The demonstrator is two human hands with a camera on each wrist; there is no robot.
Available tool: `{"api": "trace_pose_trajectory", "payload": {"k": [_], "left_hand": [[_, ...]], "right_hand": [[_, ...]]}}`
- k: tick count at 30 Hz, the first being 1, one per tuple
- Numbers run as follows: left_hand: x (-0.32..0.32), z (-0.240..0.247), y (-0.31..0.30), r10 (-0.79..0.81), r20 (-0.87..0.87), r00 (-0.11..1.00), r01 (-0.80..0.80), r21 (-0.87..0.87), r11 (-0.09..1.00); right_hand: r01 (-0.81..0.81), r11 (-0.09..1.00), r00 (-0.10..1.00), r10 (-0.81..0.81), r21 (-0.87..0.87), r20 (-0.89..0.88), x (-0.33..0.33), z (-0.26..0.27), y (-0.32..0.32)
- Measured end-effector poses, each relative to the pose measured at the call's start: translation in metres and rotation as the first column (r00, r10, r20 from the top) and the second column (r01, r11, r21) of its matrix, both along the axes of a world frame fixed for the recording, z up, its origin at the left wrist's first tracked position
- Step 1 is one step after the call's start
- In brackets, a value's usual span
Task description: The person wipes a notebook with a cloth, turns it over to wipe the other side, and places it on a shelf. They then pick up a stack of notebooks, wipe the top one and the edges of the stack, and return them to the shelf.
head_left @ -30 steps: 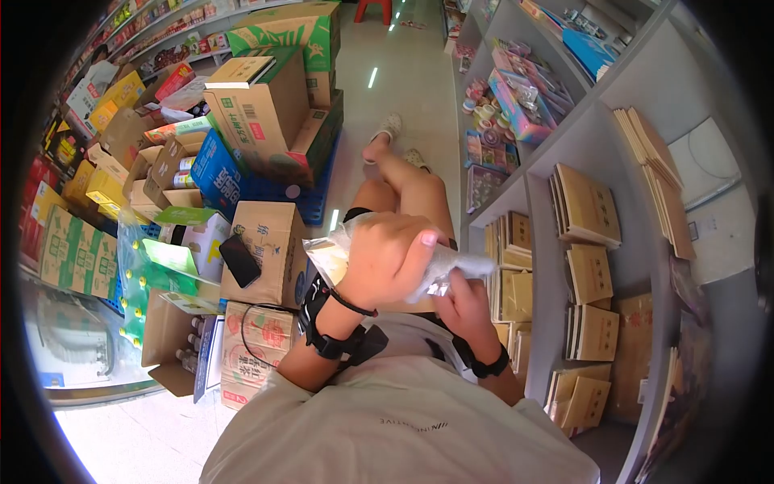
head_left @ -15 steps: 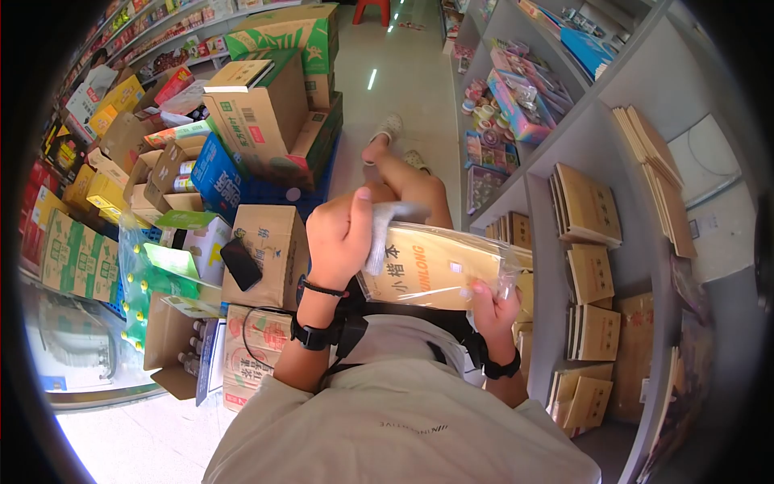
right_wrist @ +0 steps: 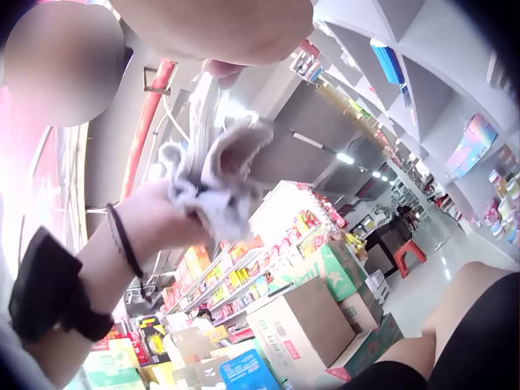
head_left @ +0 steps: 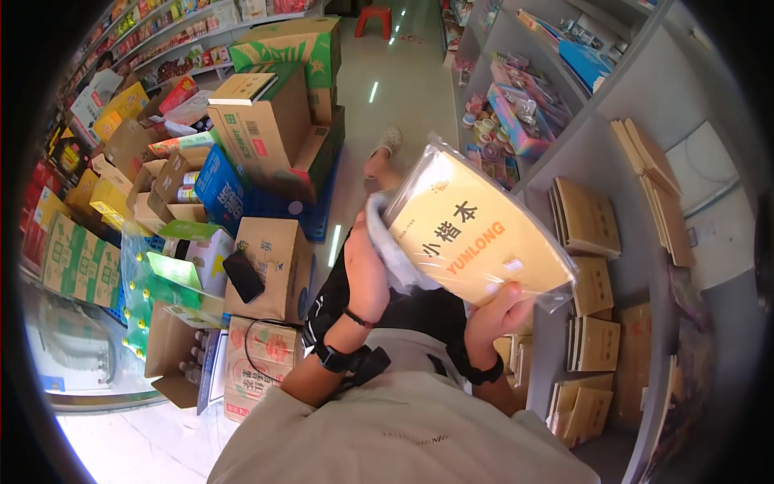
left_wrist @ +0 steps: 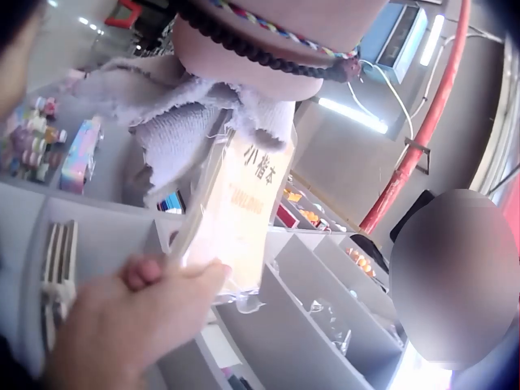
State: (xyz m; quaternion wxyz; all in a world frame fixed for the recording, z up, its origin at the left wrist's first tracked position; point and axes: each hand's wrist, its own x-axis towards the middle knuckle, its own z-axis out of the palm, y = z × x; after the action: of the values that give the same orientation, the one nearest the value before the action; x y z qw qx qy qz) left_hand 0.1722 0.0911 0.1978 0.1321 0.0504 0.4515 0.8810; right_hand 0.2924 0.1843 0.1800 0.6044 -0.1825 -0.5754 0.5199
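Note:
My right hand (head_left: 496,313) grips the lower edge of a plastic-wrapped pack of yellow exercise books (head_left: 476,230) and holds it up, its printed cover facing me. My left hand (head_left: 364,273) holds a grey cloth (head_left: 389,252) against the pack's left edge and back. The left wrist view shows the cloth (left_wrist: 183,122) bunched over the top of the pack (left_wrist: 244,199), with my right hand (left_wrist: 130,313) pinching the pack from below. In the right wrist view the cloth (right_wrist: 215,175) sits in my left hand (right_wrist: 154,219), pressed to the pack.
Grey shelves (head_left: 597,153) on my right hold stacks of the same yellow books (head_left: 584,210) and stationery. On my left are several cardboard boxes (head_left: 270,250), one with a black phone (head_left: 242,276) on top. My legs stretch along the tiled aisle (head_left: 403,81).
The pack was lying flat across my lap; now my right hand has lifted and tilted it up in front of me. My left hand with the cloth has moved to its left edge.

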Motion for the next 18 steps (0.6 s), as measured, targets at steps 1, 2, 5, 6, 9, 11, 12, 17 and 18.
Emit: {"api": "trace_pose_trajectory", "payload": {"k": [1,2,5,6,9,11,12,17,18], "left_hand": [[0.0,-0.004,0.003,-0.016,0.091,0.996,-0.004,0.216,0.976],[0.003,-0.005,0.006,-0.017,0.084,0.996,-0.002,0.219,0.976],[0.014,-0.034,0.005,-0.123,-0.039,0.992,0.119,0.65,0.75],[0.016,-0.045,0.006,-0.12,-0.049,0.992,0.122,0.653,0.747],[0.017,-0.067,0.016,-0.211,0.051,0.976,0.154,0.525,0.837],[0.02,-0.044,0.009,-0.282,0.149,0.948,0.147,0.583,0.799],[0.021,-0.035,0.007,-0.354,0.247,0.902,0.124,0.638,0.76],[-0.006,-0.027,-0.001,-0.231,0.044,0.972,0.134,0.704,0.698],[-0.01,-0.026,-0.003,-0.199,0.029,0.98,0.124,0.693,0.71]], "right_hand": [[0.018,0.997,1.0,-0.02,-0.075,-0.015,-0.005,-0.002,-0.01],[0.036,0.988,0.999,-0.041,-0.147,-0.029,-0.009,-0.004,-0.018],[-0.096,0.986,0.991,0.081,0.139,0.107,-0.012,-0.043,-0.016],[-0.061,0.967,0.989,0.025,0.249,0.144,-0.019,-0.039,-0.022],[-0.172,0.96,0.973,0.13,0.222,0.191,-0.025,-0.029,-0.033],[-0.216,0.94,0.953,0.145,0.264,0.266,-0.019,-0.04,-0.03],[-0.266,0.916,0.924,0.154,0.3,0.35,-0.015,-0.044,-0.027],[-0.461,0.887,0.862,0.457,-0.04,0.22,-0.001,-0.018,-0.029],[-0.531,0.842,0.834,0.539,-0.098,0.119,-0.001,-0.023,-0.025]]}}
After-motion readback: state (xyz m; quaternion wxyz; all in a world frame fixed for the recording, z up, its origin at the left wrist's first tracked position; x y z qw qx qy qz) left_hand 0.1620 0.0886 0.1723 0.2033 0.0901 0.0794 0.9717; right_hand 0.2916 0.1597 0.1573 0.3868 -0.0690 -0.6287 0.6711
